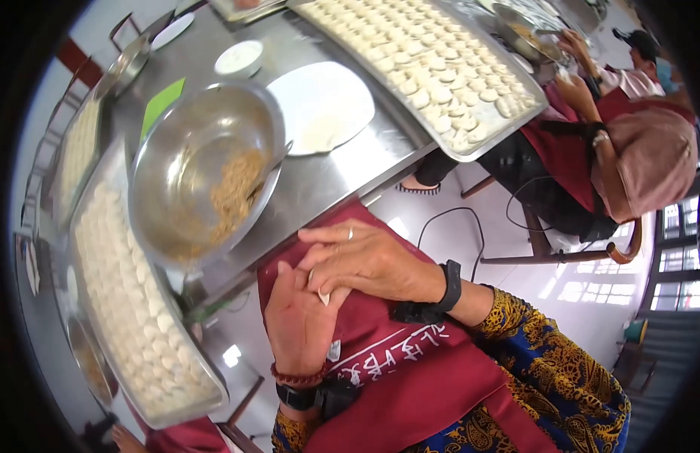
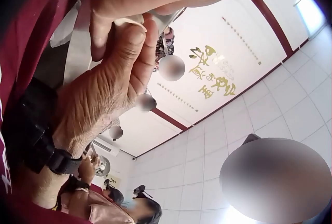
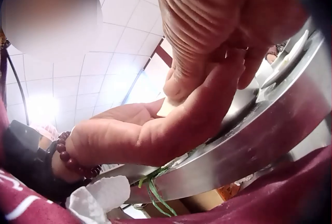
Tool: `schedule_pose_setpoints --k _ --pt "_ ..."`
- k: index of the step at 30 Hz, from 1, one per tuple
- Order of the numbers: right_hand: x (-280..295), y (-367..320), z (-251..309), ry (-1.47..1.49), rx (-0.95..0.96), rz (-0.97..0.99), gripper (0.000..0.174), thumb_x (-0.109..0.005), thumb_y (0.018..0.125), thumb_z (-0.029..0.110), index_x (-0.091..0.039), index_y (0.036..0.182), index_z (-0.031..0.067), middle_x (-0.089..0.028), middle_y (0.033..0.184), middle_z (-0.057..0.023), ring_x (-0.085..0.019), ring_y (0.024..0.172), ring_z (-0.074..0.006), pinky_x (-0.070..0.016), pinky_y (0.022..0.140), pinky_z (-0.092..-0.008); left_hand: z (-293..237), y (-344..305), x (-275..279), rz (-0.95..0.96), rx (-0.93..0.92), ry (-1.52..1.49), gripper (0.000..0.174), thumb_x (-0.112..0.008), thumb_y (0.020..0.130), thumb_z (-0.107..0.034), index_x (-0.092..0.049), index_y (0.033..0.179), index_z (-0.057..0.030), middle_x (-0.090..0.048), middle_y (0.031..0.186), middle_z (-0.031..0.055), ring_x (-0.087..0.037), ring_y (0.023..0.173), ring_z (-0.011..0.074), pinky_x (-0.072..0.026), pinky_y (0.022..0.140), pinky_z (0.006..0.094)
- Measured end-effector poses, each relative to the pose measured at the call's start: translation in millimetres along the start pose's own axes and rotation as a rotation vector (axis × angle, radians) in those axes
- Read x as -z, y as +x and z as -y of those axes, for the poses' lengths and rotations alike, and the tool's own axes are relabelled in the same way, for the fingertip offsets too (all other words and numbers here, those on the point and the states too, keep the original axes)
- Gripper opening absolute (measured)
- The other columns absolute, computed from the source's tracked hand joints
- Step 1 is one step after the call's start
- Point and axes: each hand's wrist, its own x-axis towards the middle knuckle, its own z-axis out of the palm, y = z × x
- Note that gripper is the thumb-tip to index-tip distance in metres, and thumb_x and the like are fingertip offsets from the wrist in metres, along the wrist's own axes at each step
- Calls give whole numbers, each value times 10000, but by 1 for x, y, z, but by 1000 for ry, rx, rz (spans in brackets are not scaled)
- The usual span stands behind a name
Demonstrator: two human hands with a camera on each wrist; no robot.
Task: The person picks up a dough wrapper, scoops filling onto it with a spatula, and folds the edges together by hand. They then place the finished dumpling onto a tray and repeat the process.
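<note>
Both hands meet in front of the red apron, just off the steel table's near edge, around a small white dumpling [image 1: 324, 297]. My left hand [image 1: 299, 321] holds it from below, its thumb bent against the dough in the left wrist view. Over it, my right hand [image 1: 384, 263] pinches the dough with bent fingers; a ring is on one finger. Most of the dumpling is hidden between the fingers, with a pale corner of dough [image 3: 166, 108] showing in the right wrist view. Ahead stands a steel bowl [image 1: 157, 162] with brown minced filling [image 1: 238, 189] and a spoon [image 1: 277, 162].
Right of the bowl lies a white plate [image 1: 320, 87] with a thin pale piece on it. A tray [image 1: 465, 157] full of dumplings stands beyond, another tray [image 1: 218, 400] at left. A small white bowl [image 1: 239, 59] and green card [image 1: 163, 106] lie behind. Another person [image 1: 622, 151] sits at right.
</note>
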Motion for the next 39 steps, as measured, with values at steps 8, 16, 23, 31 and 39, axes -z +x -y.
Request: schedule_pose_setpoints --k 8,16,23,31,39 --pt "3 -14 -8 147 -177 -21 67 -668 884 150 -687 912 92 -713 1017 -2 -653 1091 -267 -472 874 -365 0 10 -4 -56 98 78 525 -368 1062 -352 -381 1386 61 -451 1444 195 -432 1351 338 -301 1155 541" --pt "35 -16 0 325 -493 -58 82 -658 896 122 -724 929 86 -727 1027 -48 -669 962 -214 -489 823 -323 11 29 -16 -54 236 91 483 -394 1055 -356 -435 1363 13 -489 1414 184 -417 1363 361 -252 1171 578" --pt "34 -20 -3 -53 -186 63 126 -657 749 158 -649 867 115 -649 850 -16 -619 773 -229 -446 718 -344 13 36 10 -1 304 -11 499 -414 1048 -367 -438 1365 18 -517 1394 167 -385 1394 335 -212 1190 555" --pt "19 -19 -6 32 -407 -14 59 -639 833 152 -631 842 94 -642 834 -35 -620 728 -266 -478 660 -381 14 41 1 0 293 -10 512 -396 1048 -415 -469 1332 5 -611 1231 123 -530 1220 260 -273 1155 508" --pt "9 -17 -1 -236 -480 -71 76 -632 853 169 -633 840 94 -627 825 -40 -618 734 -266 -496 662 -392 13 43 16 -69 242 -27 503 -425 1040 -431 -515 1274 5 -604 1180 86 -530 1177 220 -345 1090 432"
